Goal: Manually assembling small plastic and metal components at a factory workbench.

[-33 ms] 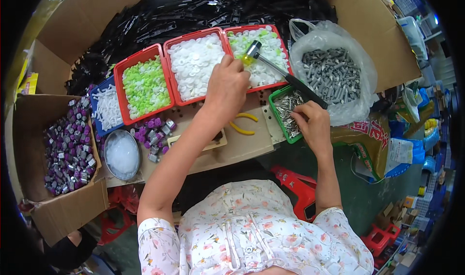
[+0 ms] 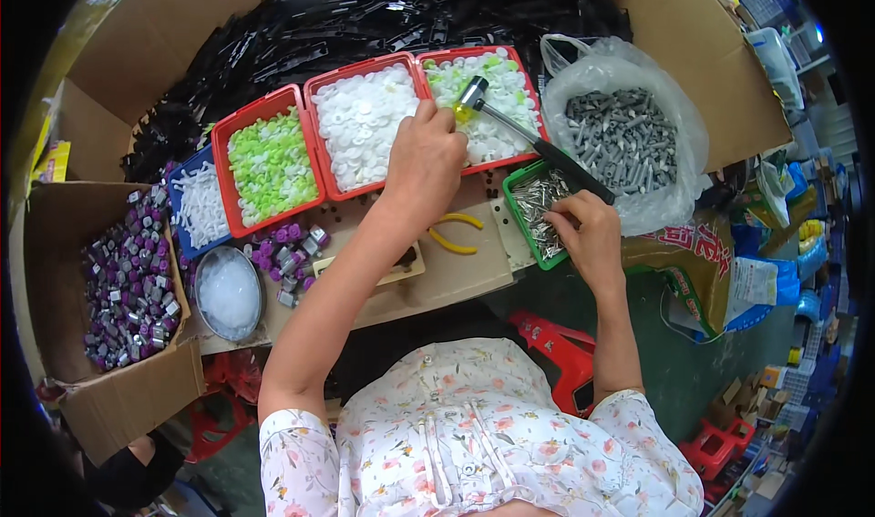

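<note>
Left hand (image 2: 425, 157) curls at the middle red tray (image 2: 351, 194)'s right edge, over white discs (image 2: 365, 107), grip hidden; right hand (image 2: 586, 235) reaches metal pins (image 2: 536, 203) inside the green tray (image 2: 521, 225), pinch unclear. Bare cardboard (image 2: 488, 264) lies between.

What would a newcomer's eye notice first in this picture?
Probably the three red trays of white and green pieces, in a row across the middle, with the left hand over the middle one. Next, the hammer, its head over the rightmost of them, and the right hand at the metal pins in the green tray. Behind the red trays spreads a black heap.
</note>
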A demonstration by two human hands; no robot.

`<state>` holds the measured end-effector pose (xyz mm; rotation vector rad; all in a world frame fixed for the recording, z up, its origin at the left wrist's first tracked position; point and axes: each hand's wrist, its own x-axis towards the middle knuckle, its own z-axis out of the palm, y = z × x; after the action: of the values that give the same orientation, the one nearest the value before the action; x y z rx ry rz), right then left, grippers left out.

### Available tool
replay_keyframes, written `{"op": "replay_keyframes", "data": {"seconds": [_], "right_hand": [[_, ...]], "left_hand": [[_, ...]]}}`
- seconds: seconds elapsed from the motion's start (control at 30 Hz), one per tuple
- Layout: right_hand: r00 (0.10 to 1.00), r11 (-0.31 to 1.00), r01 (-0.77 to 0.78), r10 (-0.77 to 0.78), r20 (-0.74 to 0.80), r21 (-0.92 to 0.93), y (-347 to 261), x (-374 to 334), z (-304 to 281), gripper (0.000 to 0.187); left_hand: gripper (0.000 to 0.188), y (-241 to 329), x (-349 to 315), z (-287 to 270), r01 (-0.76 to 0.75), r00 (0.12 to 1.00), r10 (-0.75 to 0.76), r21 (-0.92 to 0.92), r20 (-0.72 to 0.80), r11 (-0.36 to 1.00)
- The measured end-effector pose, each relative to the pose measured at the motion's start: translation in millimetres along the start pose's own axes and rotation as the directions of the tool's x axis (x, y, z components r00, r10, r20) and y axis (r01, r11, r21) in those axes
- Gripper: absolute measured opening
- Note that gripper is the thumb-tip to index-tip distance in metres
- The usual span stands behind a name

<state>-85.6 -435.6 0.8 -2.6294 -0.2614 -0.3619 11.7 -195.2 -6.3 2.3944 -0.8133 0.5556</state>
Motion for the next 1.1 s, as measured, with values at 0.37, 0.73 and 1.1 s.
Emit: {"op": "replay_keyframes", "data": {"seconds": [0.37,0.73,1.1], "right_hand": [[0.98,0.92,-0.166,0.193,-0.041,0.355,-25.5,2.2,-4.1,0.01],[0.983,0.625,0.137,0.011,-0.185,0.768,-110.2,24.0,29.6,0.007],[0.951,0.702,0.299,-0.161,-0.264,0.647,-120.3,22.7,35.9,0.013]], "left_hand": [[0.006,-1.0,5.1,-8.2,0.073,0.993,-0.086,-0.163,-0.075,0.984],[0.017,28.9,-71.3,-47.3,0.396,0.614,-0.499,-0.785,0.612,-0.476],[0.015,38.6,-92.0,-51.8,0.34,0.625,-0.524,-0.806,0.579,-0.484]]}}
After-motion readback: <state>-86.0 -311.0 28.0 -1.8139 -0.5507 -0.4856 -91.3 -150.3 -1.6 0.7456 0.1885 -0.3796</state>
